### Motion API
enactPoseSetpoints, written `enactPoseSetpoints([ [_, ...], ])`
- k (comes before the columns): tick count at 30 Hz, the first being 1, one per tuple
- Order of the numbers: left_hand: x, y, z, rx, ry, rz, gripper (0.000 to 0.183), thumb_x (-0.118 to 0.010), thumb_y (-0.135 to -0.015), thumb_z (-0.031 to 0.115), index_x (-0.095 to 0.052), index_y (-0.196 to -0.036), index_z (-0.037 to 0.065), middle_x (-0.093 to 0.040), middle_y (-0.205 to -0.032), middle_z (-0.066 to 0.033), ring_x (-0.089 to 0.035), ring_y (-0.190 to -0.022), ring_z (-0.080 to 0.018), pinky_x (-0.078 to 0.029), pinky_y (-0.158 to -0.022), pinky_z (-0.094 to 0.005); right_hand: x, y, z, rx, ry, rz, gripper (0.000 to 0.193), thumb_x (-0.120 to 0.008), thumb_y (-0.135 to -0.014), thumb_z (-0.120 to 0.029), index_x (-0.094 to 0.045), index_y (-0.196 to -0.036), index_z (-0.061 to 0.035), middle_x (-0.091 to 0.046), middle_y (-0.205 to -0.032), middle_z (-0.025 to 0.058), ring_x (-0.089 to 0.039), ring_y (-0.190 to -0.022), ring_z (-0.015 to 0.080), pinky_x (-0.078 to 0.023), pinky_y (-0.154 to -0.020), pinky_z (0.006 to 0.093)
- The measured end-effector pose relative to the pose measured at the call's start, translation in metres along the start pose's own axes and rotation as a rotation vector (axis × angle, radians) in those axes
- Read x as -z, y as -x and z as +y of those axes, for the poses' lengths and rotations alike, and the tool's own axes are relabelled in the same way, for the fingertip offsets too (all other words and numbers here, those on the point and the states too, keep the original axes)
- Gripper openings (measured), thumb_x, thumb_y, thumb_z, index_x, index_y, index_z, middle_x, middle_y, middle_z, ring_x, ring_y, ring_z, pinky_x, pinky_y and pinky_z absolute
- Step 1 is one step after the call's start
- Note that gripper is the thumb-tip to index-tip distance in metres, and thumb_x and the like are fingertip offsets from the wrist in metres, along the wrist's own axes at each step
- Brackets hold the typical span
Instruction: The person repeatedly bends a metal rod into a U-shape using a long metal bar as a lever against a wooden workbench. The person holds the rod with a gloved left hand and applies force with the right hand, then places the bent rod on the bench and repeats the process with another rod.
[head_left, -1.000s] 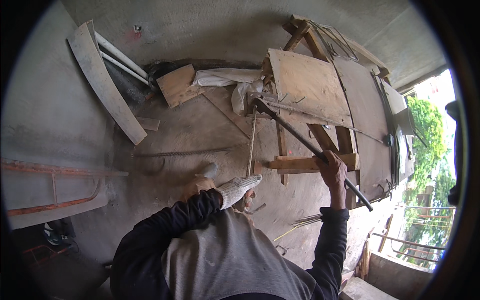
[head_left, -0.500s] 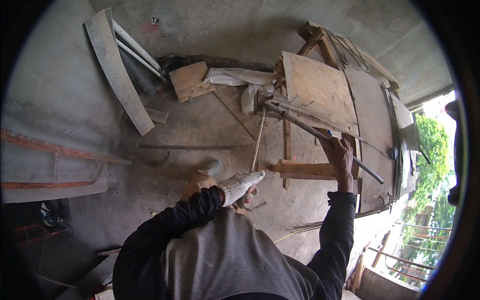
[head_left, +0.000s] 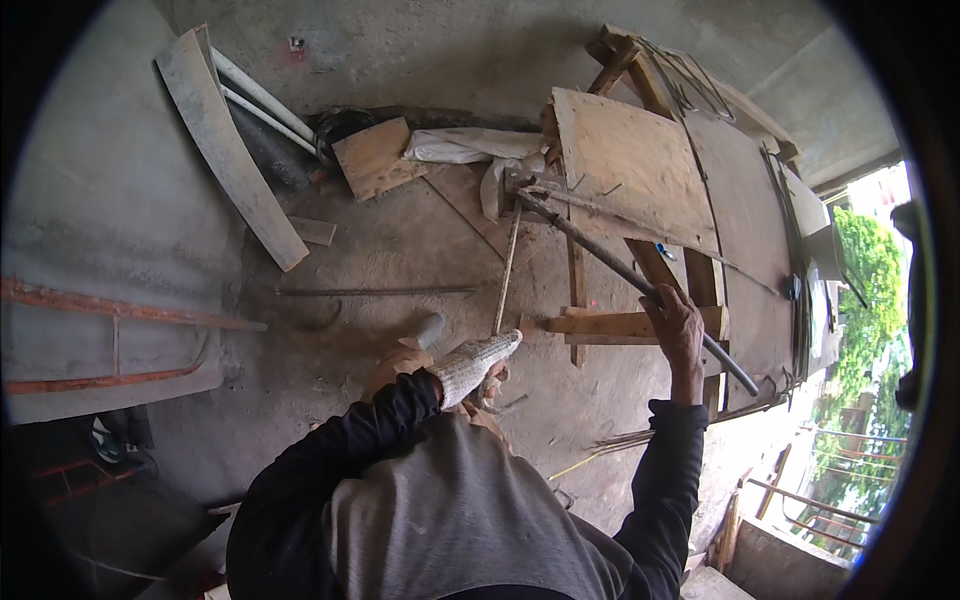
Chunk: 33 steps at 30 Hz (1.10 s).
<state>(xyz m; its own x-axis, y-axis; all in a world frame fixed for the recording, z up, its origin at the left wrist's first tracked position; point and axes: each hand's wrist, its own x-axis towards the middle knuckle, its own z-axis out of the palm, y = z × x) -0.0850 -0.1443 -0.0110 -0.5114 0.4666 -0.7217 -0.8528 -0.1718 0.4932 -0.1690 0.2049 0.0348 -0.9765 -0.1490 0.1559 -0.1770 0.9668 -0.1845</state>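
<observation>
1. The left arm, in a dark sleeve [head_left: 345, 445], bends across the body; its left hand [head_left: 478, 368], gloved in white knit, points toward the bench [head_left: 740, 190], fingers curled closed around the lower end of a thin rod [head_left: 509, 262].
2. The right arm reaches forward, elbow slightly bent; the bare right hand [head_left: 677, 332], before the bench's near side, wraps its fingers tightly around a dark bar [head_left: 605, 257].
3. Bar and rod run up to the bench's left end, nearly meeting there.
4. A plywood board [head_left: 630, 155] lies on the bench.
5. Left of the bench, white sacking [head_left: 465, 146] lies bunched.
</observation>
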Motion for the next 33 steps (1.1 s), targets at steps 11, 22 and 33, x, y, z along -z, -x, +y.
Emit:
enactPoseSetpoints([
  [11,0.014,-0.006,-0.017,-0.001,0.385,-0.298,0.070,-0.042,-0.094,0.067,-0.054,-0.064,0.004,-0.053,-0.073,-0.0072,-0.056,-0.058,-0.0215,-0.050,-0.059,-0.0351,0.020,0.098,0.196,0.095,0.619,0.004,0.054,-0.054,-0.089,-0.006,-0.042,-0.141,-0.0141,-0.066,-0.081,0.0127,-0.066,-0.071,0.0292,-0.051,-0.058,0.0422],
  [22,0.021,-0.006,-0.019,0.087,0.574,-0.495,0.056,-0.037,-0.100,0.058,-0.051,-0.075,0.009,-0.044,-0.057,-0.0016,-0.047,-0.056,-0.0150,-0.048,-0.065,-0.0308,0.014,0.096,0.123,-0.264,0.660,0.188,0.052,-0.060,-0.089,-0.014,-0.044,-0.138,-0.0135,-0.065,-0.077,0.0124,-0.065,-0.072,0.0330,-0.050,-0.066,0.0439],
  [33,0.033,-0.011,-0.015,0.052,0.373,-0.395,0.063,-0.043,-0.095,0.065,-0.052,-0.070,0.008,-0.049,-0.074,-0.0029,-0.041,-0.049,-0.0100,-0.039,-0.043,-0.0262,0.018,0.123,0.161,-0.579,0.698,0.056,0.030,-0.039,-0.103,-0.027,-0.056,-0.108,-0.0034,-0.064,-0.085,0.0226,-0.063,-0.086,0.0384,-0.048,-0.075,0.0494],
])
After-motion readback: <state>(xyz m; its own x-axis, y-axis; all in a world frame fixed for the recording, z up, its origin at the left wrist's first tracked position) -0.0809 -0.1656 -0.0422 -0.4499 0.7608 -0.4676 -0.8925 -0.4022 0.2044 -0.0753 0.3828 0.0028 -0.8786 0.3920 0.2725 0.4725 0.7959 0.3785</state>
